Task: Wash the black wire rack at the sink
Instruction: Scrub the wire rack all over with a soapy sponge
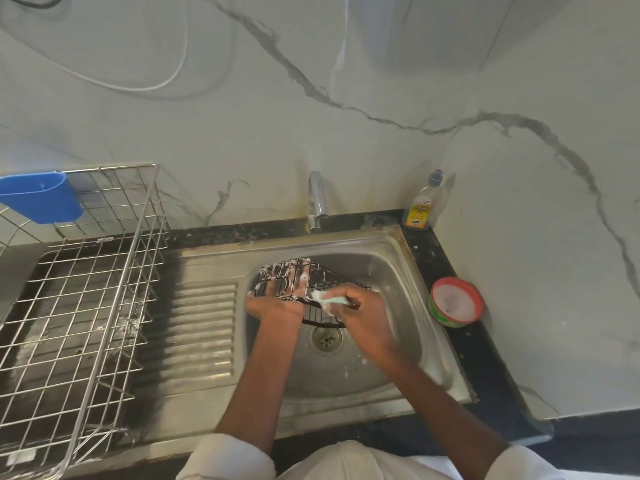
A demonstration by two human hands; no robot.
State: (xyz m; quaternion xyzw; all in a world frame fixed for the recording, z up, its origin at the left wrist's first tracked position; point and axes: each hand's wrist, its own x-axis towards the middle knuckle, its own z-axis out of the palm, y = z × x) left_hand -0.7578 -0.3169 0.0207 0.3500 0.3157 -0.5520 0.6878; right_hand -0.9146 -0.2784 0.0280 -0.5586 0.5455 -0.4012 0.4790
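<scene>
The black wire rack (323, 273) is held over the steel sink (398, 271), streaked with white foam. My left hand (273, 301) holds the rack's left side, fingers reaching through the wires. My right hand (363, 306) grips a pale green sponge (332, 299) and presses it against the rack's front right part. The drain (326, 337) lies just below the rack. The tap (317, 202) stands behind the basin with no water visibly running.
A steel wire dish drainer (86, 306) with a blue plastic cup (41, 195) fills the left counter. A dish soap bottle (424, 206) stands at the sink's back right corner. A red-rimmed green tub of dishwashing paste (455, 301) sits on the black counter to the right.
</scene>
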